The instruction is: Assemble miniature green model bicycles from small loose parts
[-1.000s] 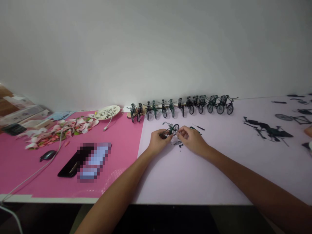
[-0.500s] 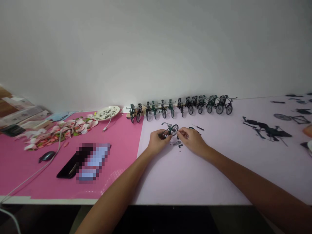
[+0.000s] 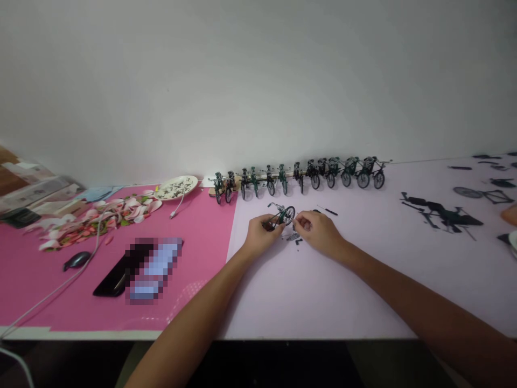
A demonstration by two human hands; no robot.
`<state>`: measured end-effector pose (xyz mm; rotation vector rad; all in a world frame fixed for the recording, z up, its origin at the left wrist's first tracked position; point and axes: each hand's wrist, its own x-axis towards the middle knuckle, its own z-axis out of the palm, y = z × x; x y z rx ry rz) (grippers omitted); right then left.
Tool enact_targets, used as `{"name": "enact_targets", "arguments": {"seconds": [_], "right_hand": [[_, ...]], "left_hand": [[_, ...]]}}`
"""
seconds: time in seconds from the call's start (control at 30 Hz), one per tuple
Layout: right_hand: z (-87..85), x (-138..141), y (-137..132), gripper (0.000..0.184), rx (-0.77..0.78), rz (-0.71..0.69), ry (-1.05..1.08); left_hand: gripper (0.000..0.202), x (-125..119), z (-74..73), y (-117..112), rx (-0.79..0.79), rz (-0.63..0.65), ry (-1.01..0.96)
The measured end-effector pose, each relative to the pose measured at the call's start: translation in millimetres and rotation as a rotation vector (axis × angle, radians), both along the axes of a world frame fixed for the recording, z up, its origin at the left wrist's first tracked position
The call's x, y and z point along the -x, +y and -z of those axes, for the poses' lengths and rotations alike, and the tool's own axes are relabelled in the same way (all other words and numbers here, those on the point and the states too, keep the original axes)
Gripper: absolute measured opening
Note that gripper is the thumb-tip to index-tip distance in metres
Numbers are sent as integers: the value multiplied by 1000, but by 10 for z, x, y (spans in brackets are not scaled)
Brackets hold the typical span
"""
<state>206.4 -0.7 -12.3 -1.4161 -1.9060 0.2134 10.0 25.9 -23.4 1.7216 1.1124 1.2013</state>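
Note:
My left hand (image 3: 262, 235) is closed around a small dark green model bicycle (image 3: 278, 216), gripping its frame from the left. The spoked wheel of the bicycle points toward my right hand (image 3: 315, 228). Thumb and fingertips of that hand are pinched together beside the wheel's right edge; whatever they hold is too small or hidden to name. Below the hands, a loose chainwheel-like part (image 3: 294, 236) and a few tiny dark pieces lie on the pale sheet. A small screwdriver (image 3: 328, 210) rests just beyond my right hand.
A row of model bicycles (image 3: 301, 177) stands along the wall. Dark loose parts (image 3: 442, 212) lie at the right. On the pink side are a plate of small pieces (image 3: 176, 188), artificial petals (image 3: 97, 220), a computer mouse (image 3: 77, 261), a phone (image 3: 117, 277) and a white cable (image 3: 98, 237).
Almost nothing differs. Both hands keep the same hold at the model bicycle, and the view has shifted very slightly.

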Motion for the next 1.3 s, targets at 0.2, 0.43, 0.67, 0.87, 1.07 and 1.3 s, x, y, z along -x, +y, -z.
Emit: {"name": "enact_targets", "arguments": {"seconds": [0.2, 0.43, 0.67, 0.87, 1.07, 1.3], "right_hand": [[-13, -4, -13, 13, -51, 29, -72], [14, -4, 14, 21, -8, 15, -52], [-4, 1, -6, 31, 12, 9, -21], [36, 5, 18, 17, -20, 29, 23], [-21, -7, -9, 44, 26, -11, 14], [63, 22, 29, 16, -55, 23, 78]], "left_hand": [[31, 2, 13, -2, 2, 6, 10], [32, 3, 16, -11, 9, 2, 22], [31, 7, 16, -1, 15, 8, 23], [32, 14, 33, 8, 20, 12, 16], [31, 14, 38, 15, 11, 9, 25], [31, 20, 49, 19, 4, -1, 32]]}}
